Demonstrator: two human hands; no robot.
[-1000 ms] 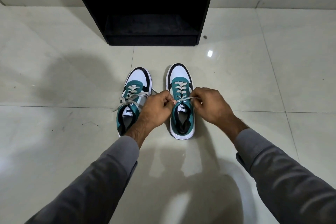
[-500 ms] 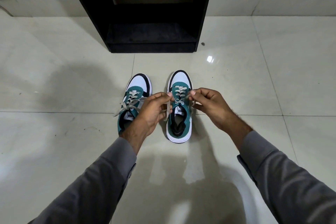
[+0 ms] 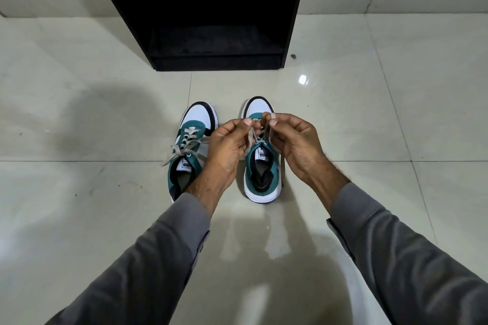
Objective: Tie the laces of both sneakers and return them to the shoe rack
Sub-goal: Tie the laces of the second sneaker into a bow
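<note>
Two teal, white and black sneakers stand side by side on the floor, toes pointing away from me. The left sneaker (image 3: 190,145) has loose grey laces spilling to its left. Above the right sneaker (image 3: 262,174), my left hand (image 3: 227,148) and my right hand (image 3: 295,142) each pinch one of its grey lace ends (image 3: 268,126), lifted up over the tongue with fingertips nearly touching. The black shoe rack (image 3: 211,8) stands behind the sneakers, its lower shelf bare.
Pale glossy floor tiles (image 3: 369,126) spread all around. A wall with a dark stripe runs behind the rack. A small dark speck (image 3: 293,55) lies on the floor by the rack's right foot.
Both hands have risen from the right sneaker's sides and come together above it, drawing the lace ends upward. The view has moved closer to the rack.
</note>
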